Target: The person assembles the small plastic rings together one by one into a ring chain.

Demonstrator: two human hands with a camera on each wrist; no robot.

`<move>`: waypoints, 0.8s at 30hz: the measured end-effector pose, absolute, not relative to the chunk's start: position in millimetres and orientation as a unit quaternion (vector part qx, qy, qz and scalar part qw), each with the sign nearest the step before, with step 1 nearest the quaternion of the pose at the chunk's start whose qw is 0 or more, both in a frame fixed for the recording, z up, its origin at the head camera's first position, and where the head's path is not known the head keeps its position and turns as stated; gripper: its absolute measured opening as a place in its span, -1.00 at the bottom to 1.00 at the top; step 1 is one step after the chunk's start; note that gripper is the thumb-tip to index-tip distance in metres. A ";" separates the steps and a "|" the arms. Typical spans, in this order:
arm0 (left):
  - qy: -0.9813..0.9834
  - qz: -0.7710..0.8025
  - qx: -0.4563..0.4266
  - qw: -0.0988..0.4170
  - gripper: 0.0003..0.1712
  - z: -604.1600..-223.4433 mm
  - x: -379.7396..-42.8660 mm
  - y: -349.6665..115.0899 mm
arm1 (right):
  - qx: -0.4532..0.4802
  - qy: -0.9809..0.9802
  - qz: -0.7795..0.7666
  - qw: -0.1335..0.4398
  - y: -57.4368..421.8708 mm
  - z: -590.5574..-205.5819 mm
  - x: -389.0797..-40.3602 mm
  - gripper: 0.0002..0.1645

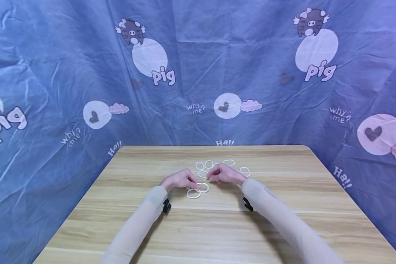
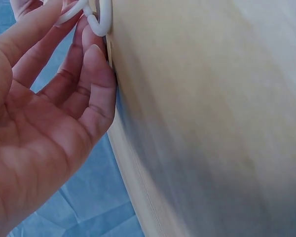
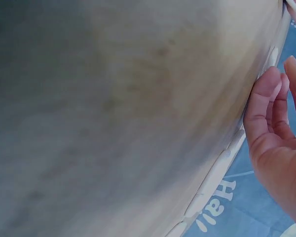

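Two linked white plastic oval rings are at my left hand [image 1: 182, 179], which pinches them where they meet. The nearer linked ring [image 1: 193, 197] hangs toward me; the other linked ring [image 1: 207, 188] lies to its right. In the left wrist view, a white ring [image 2: 105, 22] shows at the fingertips, the rest cut off by the frame's top. My right hand [image 1: 225, 173] reaches over the table with fingers bent, fingertips right at the end of a loose ring [image 1: 199, 173]. In the right wrist view a space shows between thumb [image 3: 295, 74] and fingers, with no ring in it.
Several more loose white rings lie beyond my hands, among them a ring [image 1: 196, 165] at the left, a ring [image 1: 229, 160] at the back and a ring [image 1: 249, 171] by the right wrist. The wooden table [image 1: 135, 165] backs onto a blue printed cloth [image 1: 198, 47].
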State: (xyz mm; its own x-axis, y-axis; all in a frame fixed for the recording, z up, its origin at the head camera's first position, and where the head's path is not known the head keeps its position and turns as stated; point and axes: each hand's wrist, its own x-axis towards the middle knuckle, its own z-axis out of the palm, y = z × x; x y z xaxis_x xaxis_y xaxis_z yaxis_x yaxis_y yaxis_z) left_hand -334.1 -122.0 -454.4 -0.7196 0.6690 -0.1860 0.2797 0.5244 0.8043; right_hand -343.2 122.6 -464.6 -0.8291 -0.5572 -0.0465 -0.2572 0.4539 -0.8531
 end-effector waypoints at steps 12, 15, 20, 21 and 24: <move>0.840 0.393 0.281 0.248 -0.87 -457.3 -337.7 -122.2 | -0.267 0.858 -0.415 0.144 114.7 -467.1 -350.2 -0.80; 0.838 0.395 0.277 0.254 -0.86 -456.8 -337.1 -121.6 | -0.278 0.860 -0.405 0.139 116.1 -469.1 -350.9 -0.84; 0.838 0.397 0.273 0.256 -0.85 -456.2 -336.4 -120.5 | -0.302 0.854 -0.403 0.133 120.2 -470.5 -350.4 -0.89; 0.839 0.397 0.272 0.254 -0.85 -456.3 -336.2 -120.4 | -0.306 0.855 -0.397 0.132 121.0 -470.4 -349.8 -0.90; 0.841 0.394 0.272 0.251 -0.87 -456.7 -335.9 -120.1 | -0.313 0.860 -0.380 0.133 122.9 -469.1 -347.1 -0.88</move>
